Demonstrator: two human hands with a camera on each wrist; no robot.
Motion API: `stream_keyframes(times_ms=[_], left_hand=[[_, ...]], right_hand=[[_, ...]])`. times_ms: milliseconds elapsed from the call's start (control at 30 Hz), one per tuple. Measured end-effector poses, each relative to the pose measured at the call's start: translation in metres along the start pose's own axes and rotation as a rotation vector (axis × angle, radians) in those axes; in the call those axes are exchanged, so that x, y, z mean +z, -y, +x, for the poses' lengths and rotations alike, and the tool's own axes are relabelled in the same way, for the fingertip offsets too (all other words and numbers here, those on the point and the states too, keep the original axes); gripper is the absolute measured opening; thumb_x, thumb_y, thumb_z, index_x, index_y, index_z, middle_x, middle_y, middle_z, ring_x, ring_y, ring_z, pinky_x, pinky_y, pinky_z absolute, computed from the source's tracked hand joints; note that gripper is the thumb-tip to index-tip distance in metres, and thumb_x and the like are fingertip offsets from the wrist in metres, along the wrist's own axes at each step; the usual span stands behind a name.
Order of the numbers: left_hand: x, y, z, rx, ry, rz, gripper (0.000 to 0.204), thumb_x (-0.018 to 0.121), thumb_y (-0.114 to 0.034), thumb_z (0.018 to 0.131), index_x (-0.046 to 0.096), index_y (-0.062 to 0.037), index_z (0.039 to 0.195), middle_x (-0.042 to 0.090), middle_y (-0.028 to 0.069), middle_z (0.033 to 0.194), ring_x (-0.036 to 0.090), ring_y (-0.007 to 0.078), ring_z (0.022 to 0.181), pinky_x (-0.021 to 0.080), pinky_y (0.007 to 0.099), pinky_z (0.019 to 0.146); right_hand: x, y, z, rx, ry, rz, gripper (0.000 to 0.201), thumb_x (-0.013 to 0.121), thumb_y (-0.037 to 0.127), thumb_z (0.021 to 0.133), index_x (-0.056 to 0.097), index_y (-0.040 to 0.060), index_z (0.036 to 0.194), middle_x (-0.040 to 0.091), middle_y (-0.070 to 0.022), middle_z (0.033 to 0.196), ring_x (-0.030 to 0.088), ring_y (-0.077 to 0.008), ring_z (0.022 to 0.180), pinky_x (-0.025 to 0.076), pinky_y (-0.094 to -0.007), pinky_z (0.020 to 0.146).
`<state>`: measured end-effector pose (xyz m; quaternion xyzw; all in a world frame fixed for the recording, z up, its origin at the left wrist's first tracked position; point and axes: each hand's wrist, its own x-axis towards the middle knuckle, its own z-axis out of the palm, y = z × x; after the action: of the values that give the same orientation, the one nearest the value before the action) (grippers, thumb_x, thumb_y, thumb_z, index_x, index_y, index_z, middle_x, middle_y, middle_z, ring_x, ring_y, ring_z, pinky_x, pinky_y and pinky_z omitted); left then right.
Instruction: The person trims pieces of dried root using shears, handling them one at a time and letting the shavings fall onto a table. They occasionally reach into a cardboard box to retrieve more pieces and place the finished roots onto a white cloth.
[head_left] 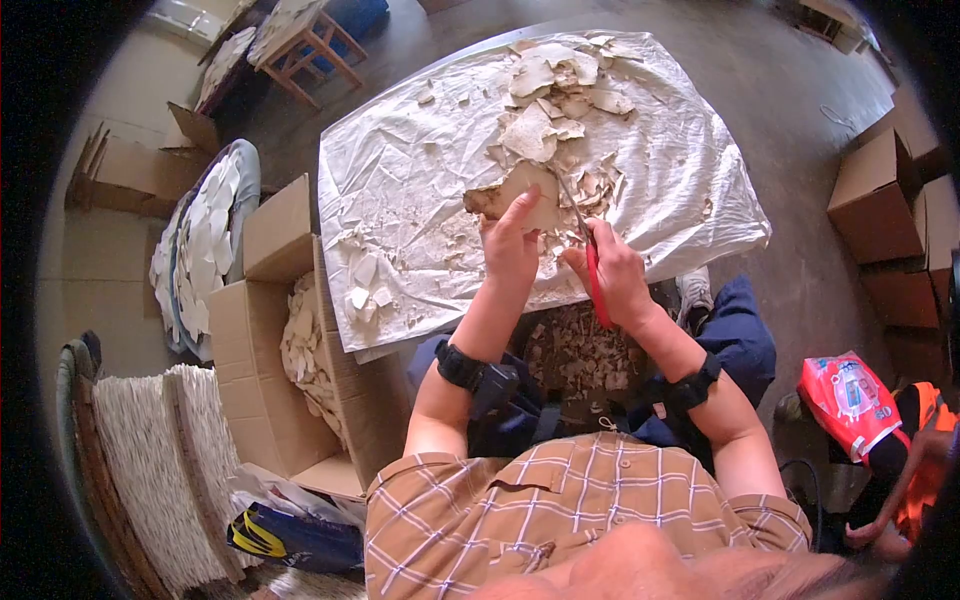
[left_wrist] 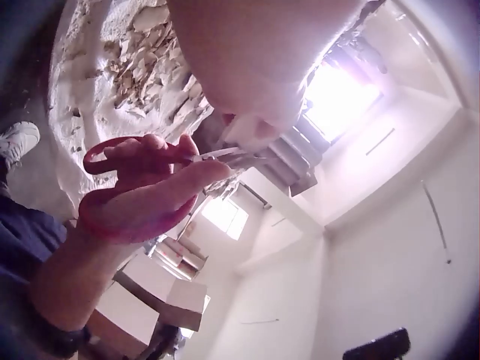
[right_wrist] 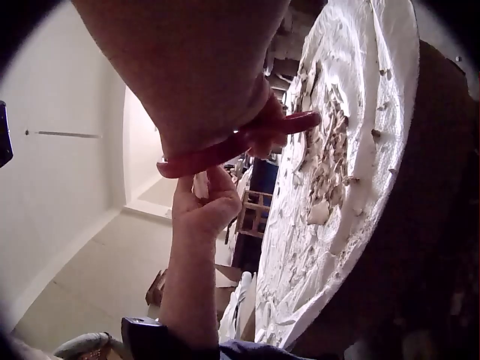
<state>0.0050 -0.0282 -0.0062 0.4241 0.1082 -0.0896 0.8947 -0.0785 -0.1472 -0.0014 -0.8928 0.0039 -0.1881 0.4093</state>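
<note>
The left hand [head_left: 512, 240] pinches a flat pale piece with a ragged brown edge [head_left: 541, 205], thumb on its upper face, over the white cloth [head_left: 420, 130]. In the right hand [head_left: 622, 275] are red-handled scissors [head_left: 592, 268], their blades against the right edge of that piece. In the left wrist view, the right hand [left_wrist: 146, 199] has its fingers through the red handles [left_wrist: 139, 225]. The right wrist view has the left hand [right_wrist: 206, 214] just beyond the red handle [right_wrist: 202, 159]; the blades are hidden there. Broken pieces [head_left: 555, 75] and scraps [head_left: 598, 188] lie beyond and beside the held piece.
An open cardboard box [head_left: 270, 375] with pale pieces stands left of the cloth, near a round tray of white pieces [head_left: 210, 235]. Cardboard boxes [head_left: 880, 200] stand at the right. Someone in an orange vest [head_left: 925, 470] is at the lower right, by a red bag [head_left: 850, 405].
</note>
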Motion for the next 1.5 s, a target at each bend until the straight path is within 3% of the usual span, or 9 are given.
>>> stream_keyframes(times_ms=[133,300,367,600,733,867,1100,1367,1500], left_hand=[[-0.004,0.001,-0.002,-0.029,0.085,-0.01,0.022,0.06,-0.007,0.077,0.057,-0.0025,0.099,0.06,0.0058,0.091,0.057,0.0171,0.087,0.046,0.0298,0.074],[-0.007,-0.004,-0.002,-0.025,0.144,0.031,0.021,0.059,-0.006,0.077,0.057,-0.001,0.098,0.06,0.0073,0.093,0.057,0.0174,0.089,0.046,0.0297,0.075],[-0.01,-0.006,0.0,-0.072,0.155,-0.004,0.028,0.064,-0.001,0.073,0.056,-0.0042,0.099,0.061,0.0048,0.09,0.059,0.0145,0.082,0.049,0.0266,0.069],[-0.02,-0.018,0.007,-0.068,0.191,0.082,0.028,0.065,-0.001,0.071,0.057,-0.0015,0.098,0.062,0.0074,0.09,0.061,0.0161,0.08,0.049,0.0266,0.068],[-0.019,-0.028,0.002,0.002,0.294,0.267,0.023,0.061,0.001,0.071,0.059,0.0018,0.094,0.063,0.01,0.087,0.062,0.019,0.077,0.05,0.0306,0.069],[-0.029,-0.031,0.006,0.029,0.401,0.379,0.022,0.062,0.003,0.07,0.061,0.0029,0.092,0.064,0.0111,0.086,0.063,0.0189,0.077,0.05,0.0304,0.071],[-0.029,-0.052,0.006,-0.01,0.445,0.375,0.022,0.064,0.004,0.068,0.062,0.0048,0.089,0.065,0.0112,0.082,0.063,0.0171,0.074,0.051,0.0278,0.07],[-0.034,-0.075,0.013,-0.053,0.499,0.748,0.028,0.071,0.004,0.059,0.062,0.0026,0.085,0.064,0.0083,0.078,0.062,0.0153,0.07,0.049,0.0278,0.067],[-0.034,-0.078,0.012,-0.058,0.521,0.734,0.028,0.073,0.003,0.057,0.062,0.001,0.082,0.064,0.007,0.076,0.061,0.0139,0.068,0.049,0.0267,0.065]], right_hand=[[-0.006,0.002,0.002,0.016,0.031,-0.045,0.046,0.058,0.041,0.079,0.045,0.0015,0.098,0.055,-0.0205,0.085,0.057,-0.0395,0.071,0.047,-0.0433,0.057],[-0.008,0.002,0.002,0.002,0.039,-0.058,0.044,0.056,0.041,0.081,0.047,0.0011,0.097,0.055,-0.0203,0.079,0.056,-0.0384,0.069,0.044,-0.0415,0.056],[-0.01,-0.001,0.001,0.002,0.067,-0.042,0.042,0.057,0.039,0.08,0.047,0.001,0.095,0.054,-0.02,0.076,0.056,-0.0379,0.067,0.044,-0.041,0.056],[-0.011,-0.004,0.003,0.015,0.132,-0.027,0.041,0.059,0.039,0.078,0.048,0.0023,0.091,0.057,-0.0186,0.076,0.057,-0.0381,0.07,0.045,-0.0434,0.056],[-0.016,-0.005,0.007,-0.043,0.071,-0.056,0.044,0.058,0.043,0.078,0.048,0.0029,0.094,0.057,-0.0191,0.08,0.057,-0.0383,0.069,0.045,-0.0437,0.057],[-0.024,0.002,0.008,-0.024,0.133,-0.069,0.047,0.058,0.045,0.077,0.049,0.0039,0.097,0.056,-0.0193,0.081,0.057,-0.0382,0.071,0.046,-0.0437,0.057],[-0.033,0.004,0.01,-0.088,0.196,-0.086,0.041,0.062,0.038,0.075,0.048,0.0038,0.094,0.055,-0.0187,0.079,0.057,-0.0377,0.069,0.045,-0.0431,0.056],[-0.048,0.008,0.01,-0.154,0.312,-0.077,0.036,0.064,0.033,0.075,0.048,0.0038,0.09,0.055,-0.0168,0.076,0.056,-0.0364,0.069,0.045,-0.0418,0.056],[-0.047,0.004,0.009,-0.21,0.321,-0.07,0.034,0.064,0.032,0.075,0.049,0.0039,0.087,0.055,-0.0161,0.073,0.056,-0.0358,0.069,0.044,-0.0412,0.056]])
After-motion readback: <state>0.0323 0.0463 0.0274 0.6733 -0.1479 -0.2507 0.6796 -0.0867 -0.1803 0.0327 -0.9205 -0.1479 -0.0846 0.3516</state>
